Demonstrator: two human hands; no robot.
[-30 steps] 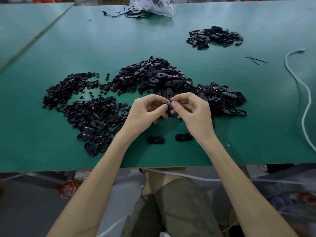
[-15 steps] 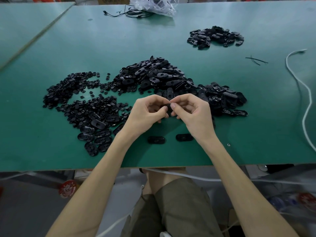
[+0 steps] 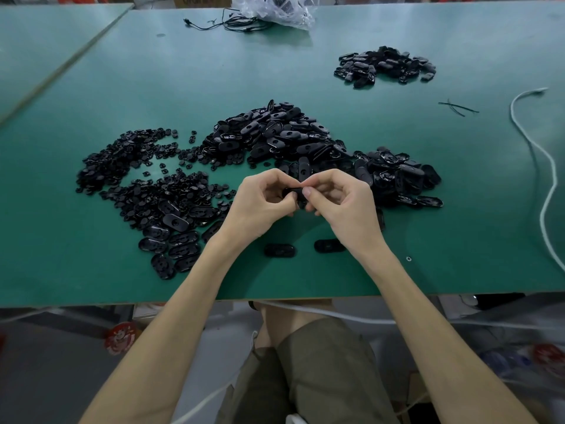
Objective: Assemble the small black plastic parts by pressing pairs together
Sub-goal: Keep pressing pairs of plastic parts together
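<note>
A small black part (image 3: pixel 294 192) is pinched between the fingertips of both hands, just above the near middle of the green table (image 3: pixel 458 240). The left hand (image 3: pixel 260 206) and the right hand (image 3: pixel 347 206) each curl round an end of it, thumbs close together. Whether it is one piece or two pressed together cannot be told. Just nearer lie two oval pieces (image 3: pixel 279 250), side by side and apart. Beyond the hands spreads a heap of oval shells (image 3: pixel 275 136), with smaller bits (image 3: pixel 128 166) to its left and more shells (image 3: pixel 397 175) to its right. A separate pile (image 3: pixel 385 67) sits far right, and a white cord (image 3: pixel 547 185) runs along the right edge.
</note>
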